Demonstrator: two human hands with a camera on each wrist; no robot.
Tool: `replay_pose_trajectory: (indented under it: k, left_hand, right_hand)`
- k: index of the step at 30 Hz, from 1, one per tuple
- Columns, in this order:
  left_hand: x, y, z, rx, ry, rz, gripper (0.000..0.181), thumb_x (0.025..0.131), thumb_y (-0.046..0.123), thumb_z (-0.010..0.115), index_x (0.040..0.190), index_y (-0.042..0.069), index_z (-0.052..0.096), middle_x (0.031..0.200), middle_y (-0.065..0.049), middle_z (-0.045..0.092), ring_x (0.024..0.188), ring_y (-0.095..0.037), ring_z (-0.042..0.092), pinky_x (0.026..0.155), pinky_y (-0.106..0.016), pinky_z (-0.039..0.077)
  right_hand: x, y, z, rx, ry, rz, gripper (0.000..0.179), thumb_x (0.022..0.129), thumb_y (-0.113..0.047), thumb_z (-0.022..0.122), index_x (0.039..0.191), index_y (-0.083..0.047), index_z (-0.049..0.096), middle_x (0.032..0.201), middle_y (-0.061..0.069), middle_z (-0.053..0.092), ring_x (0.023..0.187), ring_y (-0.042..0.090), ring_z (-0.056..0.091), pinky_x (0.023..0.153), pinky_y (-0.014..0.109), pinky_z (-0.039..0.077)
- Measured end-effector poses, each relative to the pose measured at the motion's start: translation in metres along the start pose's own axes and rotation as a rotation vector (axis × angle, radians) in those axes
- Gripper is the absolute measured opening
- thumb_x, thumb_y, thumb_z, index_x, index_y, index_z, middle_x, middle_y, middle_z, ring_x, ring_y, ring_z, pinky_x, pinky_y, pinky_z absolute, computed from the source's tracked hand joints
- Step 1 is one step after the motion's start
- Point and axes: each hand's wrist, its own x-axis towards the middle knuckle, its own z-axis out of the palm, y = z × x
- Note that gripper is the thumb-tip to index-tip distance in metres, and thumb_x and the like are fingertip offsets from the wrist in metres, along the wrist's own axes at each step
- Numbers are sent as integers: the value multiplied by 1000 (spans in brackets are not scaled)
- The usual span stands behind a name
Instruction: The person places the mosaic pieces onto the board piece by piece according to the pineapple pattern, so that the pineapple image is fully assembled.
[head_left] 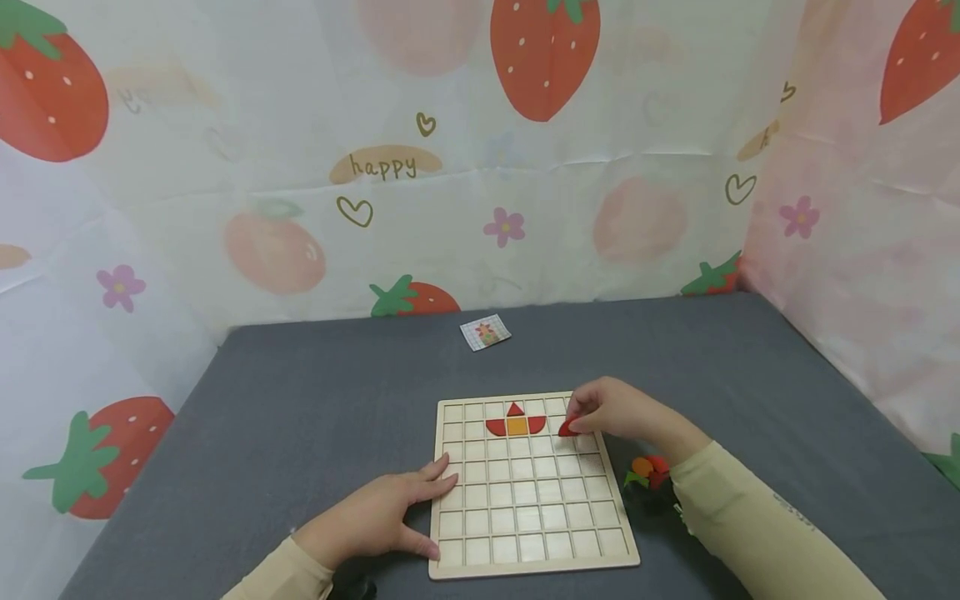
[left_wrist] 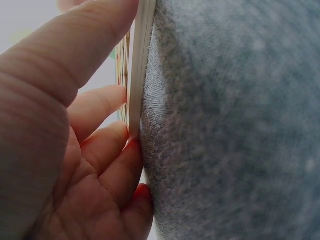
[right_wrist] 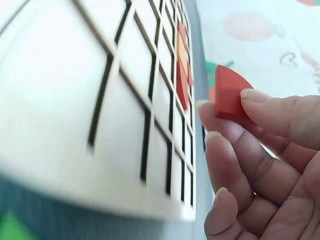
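A wooden grid board point(head_left: 517, 500) lies on the grey table before me. My right hand point(head_left: 618, 412) pinches a red quarter-circle piece point(right_wrist: 231, 97) between thumb and fingertips, over the board's upper right squares. In the top rows sit an orange square point(head_left: 517, 426), a red triangle point(head_left: 514, 410) just above it, and red quarter-circles on its left point(head_left: 496, 427) and right point(head_left: 537, 424). Along the board's left edge rests my left hand point(head_left: 378, 512), fingers spread and extended. In the left wrist view its thumb point(left_wrist: 95, 37) and fingertips touch the board's side.
Right of the board, partly beside my right sleeve, lies a small heap of red, orange and green pieces point(head_left: 647, 472). A pattern card point(head_left: 486, 332) with a flower picture is near the table's back edge. Fruit-printed curtains point(head_left: 525, 167) hang around the table point(head_left: 330, 400).
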Motion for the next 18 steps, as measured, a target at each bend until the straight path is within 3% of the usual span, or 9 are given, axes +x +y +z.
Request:
replay_pose_trajectory:
  k: [18]
  left_hand:
    - [0, 0, 1, 8, -1, -9, 89, 66, 58, 69, 141, 22, 37, 150, -1, 24, 130, -21, 35, 100, -40, 35]
  right_hand:
    - [29, -25, 35, -16, -17, -73, 8, 83, -12, 66, 77, -15, 70, 74, -3, 65, 69, 14, 50, 64, 30, 42]
